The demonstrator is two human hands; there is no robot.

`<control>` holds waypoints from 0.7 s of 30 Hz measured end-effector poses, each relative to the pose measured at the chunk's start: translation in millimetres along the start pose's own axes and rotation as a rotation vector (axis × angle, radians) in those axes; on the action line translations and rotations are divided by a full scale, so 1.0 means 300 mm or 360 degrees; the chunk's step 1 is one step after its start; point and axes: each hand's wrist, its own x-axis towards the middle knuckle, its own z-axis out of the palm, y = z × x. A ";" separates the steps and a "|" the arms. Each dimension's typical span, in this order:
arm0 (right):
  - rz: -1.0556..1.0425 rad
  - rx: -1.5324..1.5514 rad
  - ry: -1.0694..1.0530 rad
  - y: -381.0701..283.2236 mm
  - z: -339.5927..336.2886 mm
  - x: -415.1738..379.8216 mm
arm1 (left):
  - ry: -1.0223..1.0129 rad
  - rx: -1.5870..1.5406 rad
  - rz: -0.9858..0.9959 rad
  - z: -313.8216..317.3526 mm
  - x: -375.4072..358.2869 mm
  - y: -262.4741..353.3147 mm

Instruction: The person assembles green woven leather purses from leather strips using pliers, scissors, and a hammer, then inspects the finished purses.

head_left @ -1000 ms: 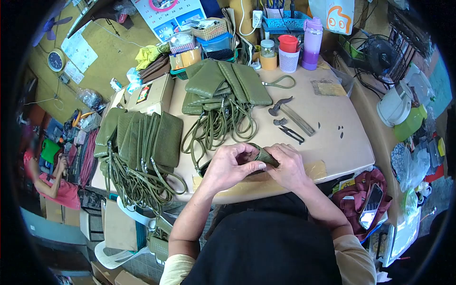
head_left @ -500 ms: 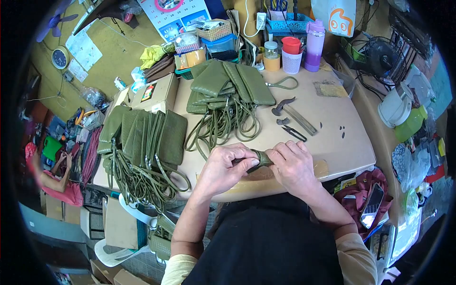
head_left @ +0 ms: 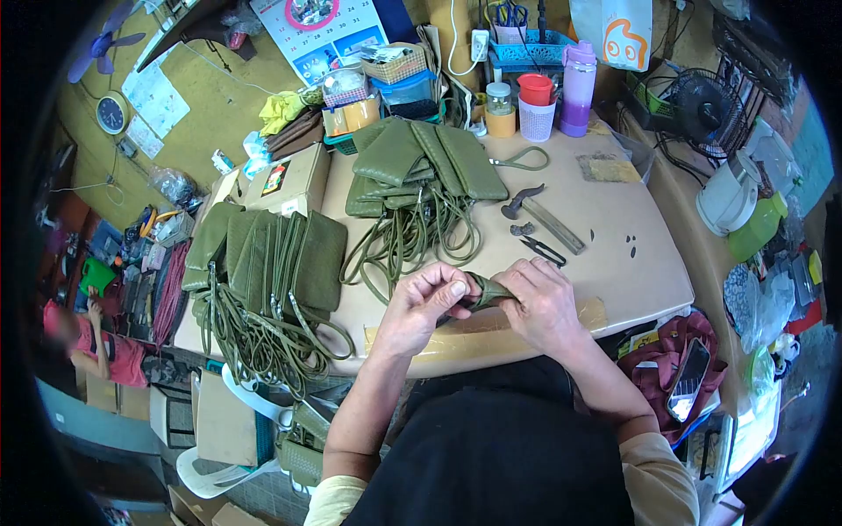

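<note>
My left hand (head_left: 424, 307) pinches one end of a bunched olive-green leather-like piece (head_left: 485, 290), thumb raised against the fingers. Wrapped round its other end is my right hand (head_left: 542, 302). The piece is held over the front edge of the table (head_left: 627, 280), and much of it is hidden by my fingers. Behind my hands lies a stack of green quilted pouches (head_left: 474, 162) with a tangle of green cord straps (head_left: 421, 230). To the left sits a second stack of pouches (head_left: 317, 263), its straps (head_left: 263, 337) hanging past the table edge.
A hammer (head_left: 554, 224) and black thread snips (head_left: 544, 252) lie beyond my right hand. Along the back stand a purple bottle (head_left: 577, 92), a white cup (head_left: 536, 121) and a jar (head_left: 500, 110). A cardboard box (head_left: 289, 180) is at back left. Another person (head_left: 114, 346) sits far left.
My left thumb and fingers have shifted on the green piece, and more of it shows between my hands. The person at far left has changed posture. The stacks and tools stay put.
</note>
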 end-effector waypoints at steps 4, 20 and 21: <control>0.0077 0.0064 0.0000 0.009 -0.005 -0.004 | -0.0101 -0.0572 -0.0007 -0.027 0.028 -0.028; 0.0088 0.0625 0.0179 0.005 0.107 -0.023 | 0.0089 0.0390 0.0166 0.049 -0.008 0.022; 0.0093 0.0626 0.0177 0.008 0.136 -0.032 | 0.0076 0.0494 0.0231 0.052 -0.010 0.020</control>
